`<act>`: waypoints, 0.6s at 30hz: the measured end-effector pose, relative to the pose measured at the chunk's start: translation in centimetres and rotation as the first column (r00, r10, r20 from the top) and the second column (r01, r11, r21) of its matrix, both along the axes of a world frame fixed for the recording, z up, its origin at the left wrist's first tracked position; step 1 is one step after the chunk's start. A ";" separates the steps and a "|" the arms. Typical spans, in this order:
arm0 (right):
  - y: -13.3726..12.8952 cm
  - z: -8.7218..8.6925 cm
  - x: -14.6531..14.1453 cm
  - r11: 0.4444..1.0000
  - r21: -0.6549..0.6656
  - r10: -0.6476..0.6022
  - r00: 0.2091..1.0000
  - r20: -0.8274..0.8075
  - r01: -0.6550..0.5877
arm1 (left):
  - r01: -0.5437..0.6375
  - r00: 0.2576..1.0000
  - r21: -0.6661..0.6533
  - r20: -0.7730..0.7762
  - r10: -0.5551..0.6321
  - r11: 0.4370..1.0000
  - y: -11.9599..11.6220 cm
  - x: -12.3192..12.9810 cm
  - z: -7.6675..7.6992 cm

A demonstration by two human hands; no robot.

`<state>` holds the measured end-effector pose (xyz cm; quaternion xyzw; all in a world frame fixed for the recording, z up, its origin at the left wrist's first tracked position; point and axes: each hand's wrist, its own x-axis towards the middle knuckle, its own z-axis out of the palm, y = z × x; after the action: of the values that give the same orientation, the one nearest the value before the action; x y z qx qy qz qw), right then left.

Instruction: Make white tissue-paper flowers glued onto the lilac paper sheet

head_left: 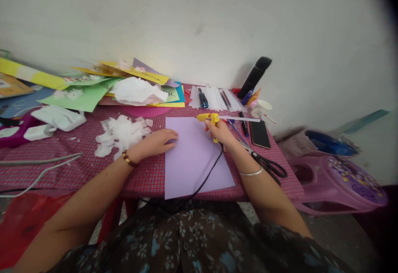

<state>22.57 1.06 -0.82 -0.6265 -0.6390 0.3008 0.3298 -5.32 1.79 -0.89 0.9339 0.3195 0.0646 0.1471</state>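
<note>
A sheet of purple paper (192, 157) lies on the checkered table in front of me. My right hand (219, 131) is closed round a yellow glue gun (213, 118) over the sheet's upper right part, its nozzle pointing left. A long white glue stick (242, 119) sticks out of the gun's back, and its black cord (209, 171) runs down across the paper. My left hand (158, 141) rests at the paper's left edge, fingers apart, holding nothing. Beside it on the left is a pile of torn white tissue pieces (121, 134).
Coloured cards (90, 93) and crumpled white tissue (137, 91) lie at the back left. White glue sticks (214, 98) and a black bottle (255, 76) stand along the wall side. A phone (260, 134) and black-handled scissors (269, 165) lie right. A pink stool (311, 171) stands beyond.
</note>
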 end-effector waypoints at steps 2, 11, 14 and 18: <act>0.0 0.1 0.1 1.000 -0.006 -0.003 1.000 0.000 0.003 | -0.001 1.000 -0.005 0.007 0.001 1.000 0.0 0.0 0.0; -0.4 -0.8 -0.9 0.998 -0.008 0.064 0.995 0.079 -0.064 | -0.012 1.000 -0.022 0.014 0.012 1.000 -0.1 0.0 0.1; -0.2 -0.8 -0.7 0.998 -0.001 0.061 0.994 0.095 -0.061 | -0.013 1.000 -0.025 0.016 0.013 1.000 -0.1 0.0 0.0; -0.2 -0.9 -0.7 0.998 0.024 0.059 0.989 0.134 -0.063 | -0.015 1.000 -0.024 0.008 0.015 1.000 0.0 0.0 -0.1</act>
<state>21.91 0.84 -1.69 -0.6206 -0.6827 0.2592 0.2855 -5.37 1.79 -1.00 0.9293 0.3267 0.0654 0.1592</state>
